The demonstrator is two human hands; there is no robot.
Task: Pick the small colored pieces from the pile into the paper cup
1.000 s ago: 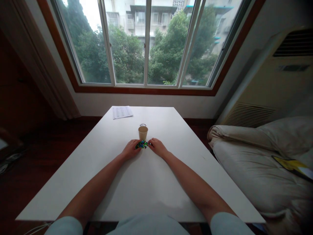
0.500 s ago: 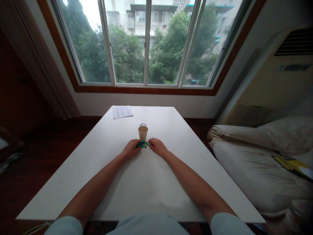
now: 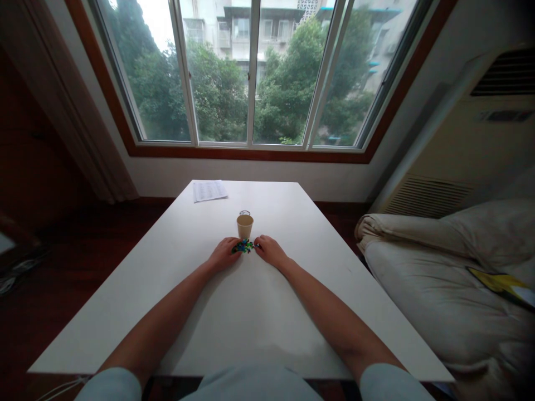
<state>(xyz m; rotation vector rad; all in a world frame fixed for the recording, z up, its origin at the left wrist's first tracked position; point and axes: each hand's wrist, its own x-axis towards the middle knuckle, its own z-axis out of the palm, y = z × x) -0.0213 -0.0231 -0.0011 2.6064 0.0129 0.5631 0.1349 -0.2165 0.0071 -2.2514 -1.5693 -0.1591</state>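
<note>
A small pile of tiny blue, green and dark pieces (image 3: pixel 244 246) lies on the white table (image 3: pixel 251 312); they are too small to name surely. My left hand (image 3: pixel 225 253) rests at the pile's left side, thumb and fingers curved but apart, with some pieces between them. On the right side, my right hand (image 3: pixel 271 252) lies with bent fingers, its thumb apart from them, and a few dark bits at the fingertips. Just behind the pile stands an upright tan paper cup (image 3: pixel 244 227). What lies under both palms is hidden.
Behind the cup is a thin dark-rimmed loop (image 3: pixel 244 213), its kind unclear. Printed paper sheets (image 3: pixel 209 191) lie at the table's far left corner. A cream-covered sofa (image 3: pixel 418 289) is on the right, and a window (image 3: pixel 251 78) is beyond the table.
Both hands stay in nearly the same place. The pieces between them look slightly shifted and more spread out; the cup has not moved.
</note>
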